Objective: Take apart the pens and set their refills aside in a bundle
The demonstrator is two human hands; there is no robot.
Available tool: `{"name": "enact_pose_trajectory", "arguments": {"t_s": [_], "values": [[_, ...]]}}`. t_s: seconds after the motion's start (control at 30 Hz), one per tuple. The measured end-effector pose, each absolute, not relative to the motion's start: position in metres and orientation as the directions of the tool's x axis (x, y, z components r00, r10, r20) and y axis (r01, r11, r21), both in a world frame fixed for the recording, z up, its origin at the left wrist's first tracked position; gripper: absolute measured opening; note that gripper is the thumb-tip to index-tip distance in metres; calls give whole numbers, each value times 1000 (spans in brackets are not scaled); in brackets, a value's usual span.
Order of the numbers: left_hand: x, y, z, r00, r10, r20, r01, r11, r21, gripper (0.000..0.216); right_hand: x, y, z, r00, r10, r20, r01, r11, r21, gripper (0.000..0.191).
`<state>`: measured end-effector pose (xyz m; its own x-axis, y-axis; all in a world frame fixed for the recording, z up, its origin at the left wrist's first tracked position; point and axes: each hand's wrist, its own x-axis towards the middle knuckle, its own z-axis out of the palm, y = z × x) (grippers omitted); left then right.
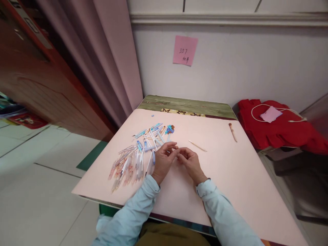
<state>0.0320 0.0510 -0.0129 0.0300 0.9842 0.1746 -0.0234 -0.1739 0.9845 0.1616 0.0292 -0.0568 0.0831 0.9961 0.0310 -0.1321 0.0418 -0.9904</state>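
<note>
My left hand (164, 159) and my right hand (191, 163) meet over the middle of the pink table sheet (230, 177), fingers pinched together around a small part with an orange tip (176, 147). I cannot make out what the right fingers grip. A pile of clear pen barrels and blue pen parts (139, 150) lies just left of my left hand. A thin refill (197, 146) lies right of my hands. One assembled pen (233, 132) lies farther right.
A red cloth (279, 130) with a white cable and a pink slip sits on a seat to the right. A pink sticky note (185, 50) hangs on the wall. Curtain (110, 61) and a wooden door stand at left.
</note>
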Motion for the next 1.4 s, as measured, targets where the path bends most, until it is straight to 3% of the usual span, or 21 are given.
{"name": "enact_pose_trajectory", "arguments": {"t_s": [0.4, 0.57, 0.67, 0.73, 0.83, 0.93, 1.03, 1.2, 1.4], "values": [[31, 39, -15, 53, 984, 169, 75, -173, 982, 13, 161, 26, -50, 77, 997, 32, -146, 43, -988, 28], [5, 44, 2, -61, 994, 85, -109, -92, 990, 17, 160, 22, -51, 75, 996, 47, -62, 52, -997, 32], [-28, 52, 26, -194, 981, 7, -303, -67, 951, 18, 161, 20, -53, 115, 983, 145, 139, 129, -982, 28], [-51, 57, 40, -205, 978, -48, -451, -51, 891, 17, 156, 16, -51, 76, 959, 272, 334, 232, -913, 23], [-79, 60, 51, -248, 962, -115, -580, -53, 813, 14, 133, 8, -42, -141, 901, 411, 516, 421, -746, 21], [-94, 61, 53, -287, 942, -176, -652, -58, 756, 9, 100, -1, -32, -404, 820, 406, 597, 573, -561, 25], [-97, 61, 53, -287, 935, -206, -685, -49, 727, 9, 76, -3, -28, -539, 779, 320, 651, 627, -428, 25], [-77, 47, 47, -179, 976, -127, -658, -23, 753, 17, 72, 3, -36, -534, 792, 295, 702, 610, -368, 17], [-32, 20, 20, 142, 973, -185, -619, 233, 750, 23, 80, 8, -54, -380, 841, 386, 739, 527, -420, 24]]}}
